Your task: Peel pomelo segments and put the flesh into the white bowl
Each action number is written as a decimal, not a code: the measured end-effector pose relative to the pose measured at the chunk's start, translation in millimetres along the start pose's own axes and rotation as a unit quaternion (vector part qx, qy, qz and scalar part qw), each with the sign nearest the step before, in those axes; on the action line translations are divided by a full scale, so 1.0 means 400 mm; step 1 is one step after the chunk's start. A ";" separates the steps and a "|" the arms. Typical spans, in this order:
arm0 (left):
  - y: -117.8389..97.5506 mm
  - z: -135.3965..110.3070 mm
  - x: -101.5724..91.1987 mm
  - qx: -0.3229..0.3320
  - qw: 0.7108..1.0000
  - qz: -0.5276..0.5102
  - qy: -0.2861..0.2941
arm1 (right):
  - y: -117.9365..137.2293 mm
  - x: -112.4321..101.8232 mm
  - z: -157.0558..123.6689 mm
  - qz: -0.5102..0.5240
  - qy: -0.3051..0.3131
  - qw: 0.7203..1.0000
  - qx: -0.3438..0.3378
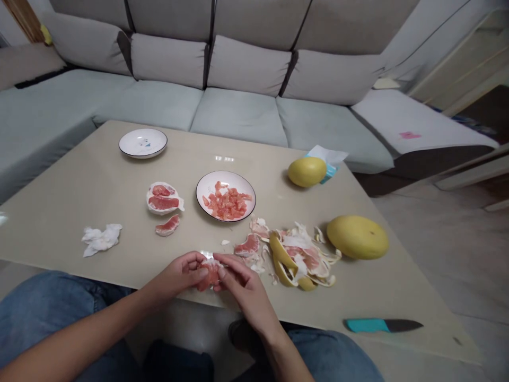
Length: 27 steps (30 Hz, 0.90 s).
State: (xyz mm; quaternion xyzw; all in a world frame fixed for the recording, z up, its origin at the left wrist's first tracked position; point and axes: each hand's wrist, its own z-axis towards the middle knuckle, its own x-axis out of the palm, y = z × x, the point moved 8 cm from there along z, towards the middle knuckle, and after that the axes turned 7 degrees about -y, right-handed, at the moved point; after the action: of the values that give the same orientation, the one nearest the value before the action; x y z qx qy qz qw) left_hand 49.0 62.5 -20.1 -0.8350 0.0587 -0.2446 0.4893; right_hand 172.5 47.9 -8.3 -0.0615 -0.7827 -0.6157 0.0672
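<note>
Between my two hands, just over the table's front edge, is a pink pomelo segment (pixel 210 274) with bits of white membrane on it. My left hand (pixel 181 276) pinches its left side between thumb and fingers. On the other side, my right hand (pixel 243 284) grips it with thumb and fingertips. A white plate (pixel 202 204) beyond my hands holds a heap of peeled pink pulp pieces (pixel 228 202). Left of that plate lie a partly peeled pomelo (pixel 162 198) and a loose segment (pixel 167 225). Another segment (pixel 247 245) rests just right of my hands.
A pile of peels (pixel 300 257) lies to the right, near a whole yellow pomelo (pixel 357 237). Another pomelo (pixel 307 172) sits by a tissue pack (pixel 331 171). A teal-handled knife (pixel 384 325) lies front right. Crumpled tissue (pixel 102 239) and a second plate (pixel 143 143) are at left.
</note>
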 end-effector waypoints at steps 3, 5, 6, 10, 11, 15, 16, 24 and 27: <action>0.005 0.001 0.001 -0.004 0.999 0.045 0.003 | 0.022 0.007 -0.007 -0.061 0.007 0.997 -0.051; 0.005 -0.002 0.005 -0.009 0.999 0.037 0.004 | 0.022 0.002 -0.008 -0.061 -0.009 0.997 -0.050; 0.005 -0.004 0.006 -0.012 1.000 0.022 0.003 | 0.016 -0.001 -0.007 -0.044 -0.014 0.998 -0.036; 0.006 -0.012 0.006 -0.032 0.999 -0.035 -0.016 | -0.016 0.004 -0.004 0.040 0.003 0.998 0.037; 0.007 -0.013 0.004 -0.033 0.998 -0.041 -0.021 | -0.019 0.003 -0.003 0.048 -0.001 0.998 0.044; 0.016 -0.011 -0.003 -0.039 0.997 -0.066 -0.028 | -0.016 -0.005 -0.001 0.054 -0.026 0.997 0.039; 0.019 -0.010 -0.004 -0.043 0.996 -0.073 -0.028 | -0.016 -0.003 -0.002 0.057 -0.025 0.997 0.040; 0.015 -0.009 -0.003 -0.047 0.994 -0.090 -0.029 | -0.013 0.010 -0.008 0.093 0.010 0.995 0.040; 0.009 -0.006 -0.005 -0.030 0.996 -0.078 -0.034 | -0.001 0.005 -0.009 0.064 0.005 0.998 0.012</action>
State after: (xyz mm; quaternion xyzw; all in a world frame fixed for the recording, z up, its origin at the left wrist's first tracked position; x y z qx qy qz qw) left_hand 46.8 59.5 -22.7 -0.8590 -0.0160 -0.2520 0.4455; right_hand 170.3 44.2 -7.6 -0.1072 -0.7845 -0.6006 0.1111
